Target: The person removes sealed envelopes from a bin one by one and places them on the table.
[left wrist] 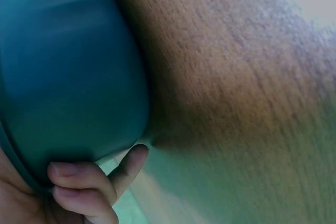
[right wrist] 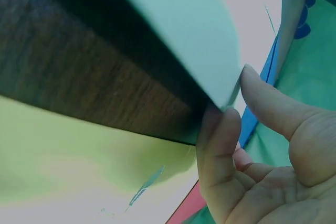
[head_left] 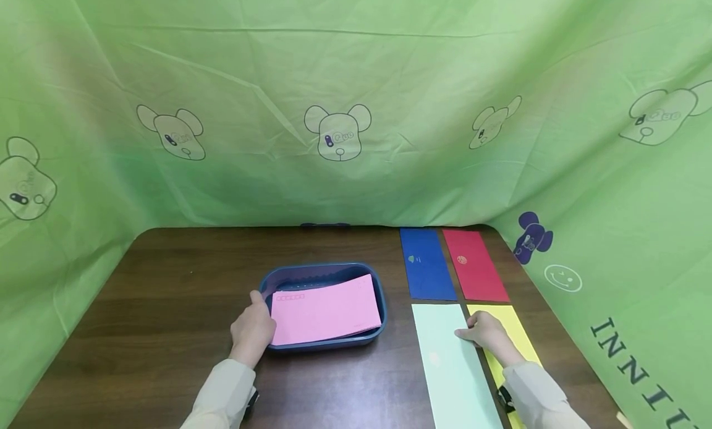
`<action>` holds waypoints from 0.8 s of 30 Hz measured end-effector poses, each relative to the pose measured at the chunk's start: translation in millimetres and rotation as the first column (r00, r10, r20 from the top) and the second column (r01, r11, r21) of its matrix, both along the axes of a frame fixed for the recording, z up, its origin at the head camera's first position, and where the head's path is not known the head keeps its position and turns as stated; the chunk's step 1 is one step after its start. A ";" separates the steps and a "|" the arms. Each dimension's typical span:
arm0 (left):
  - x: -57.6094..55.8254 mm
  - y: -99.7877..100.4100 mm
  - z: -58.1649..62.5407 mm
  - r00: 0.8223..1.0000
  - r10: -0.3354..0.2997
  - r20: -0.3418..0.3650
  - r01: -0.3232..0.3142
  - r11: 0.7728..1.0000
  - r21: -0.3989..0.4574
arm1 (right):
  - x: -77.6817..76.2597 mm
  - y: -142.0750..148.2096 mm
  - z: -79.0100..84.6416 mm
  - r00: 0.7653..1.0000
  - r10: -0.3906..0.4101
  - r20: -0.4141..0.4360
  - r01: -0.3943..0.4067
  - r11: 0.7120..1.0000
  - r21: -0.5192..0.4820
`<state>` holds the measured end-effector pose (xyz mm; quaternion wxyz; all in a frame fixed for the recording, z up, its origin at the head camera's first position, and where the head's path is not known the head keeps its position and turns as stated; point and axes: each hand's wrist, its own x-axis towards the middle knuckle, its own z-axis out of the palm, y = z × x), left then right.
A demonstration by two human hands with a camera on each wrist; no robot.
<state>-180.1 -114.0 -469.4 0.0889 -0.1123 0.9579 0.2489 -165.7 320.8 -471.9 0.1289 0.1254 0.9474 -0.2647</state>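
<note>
A blue plastic basin (head_left: 328, 345) stands mid-table with pink envelopes (head_left: 328, 311) stacked in it, slightly askew. My left hand (head_left: 253, 330) grips its left end; in the left wrist view the fingers (left wrist: 86, 205) curl against the outer wall under the rim. At the right, a mint-green envelope (head_left: 450, 361) lies lengthwise toward me. My right hand (head_left: 489, 335) pinches its far right corner between thumb and finger, and in the right wrist view that edge is raised off the table. Beneath this hand lies a yellow envelope (head_left: 510, 318), partly covered by hand and sleeve.
Behind the mint-green and yellow ones lie a blue envelope (head_left: 428, 268) and a red envelope (head_left: 477, 268), side by side. The brown wooden table (head_left: 167, 305) is enclosed by a green printed cloth (head_left: 250, 182) at the back and both sides.
</note>
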 end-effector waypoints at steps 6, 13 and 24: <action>0.4 0.0 0.3 1.000 0.004 0.001 -0.004 1.000 -0.003 | -1.9 -1.1 1.7 1.000 0.003 -0.024 -0.002 0.998 0.055; 0.0 0.1 -0.6 1.000 0.005 0.000 -0.005 1.000 -0.004 | -2.1 -0.9 1.1 0.999 -0.009 -0.041 0.012 0.996 0.088; 0.2 0.4 -0.7 1.000 0.006 -0.003 -0.006 1.000 -0.006 | 0.3 -2.9 1.9 0.999 -0.004 -0.052 0.009 0.995 0.104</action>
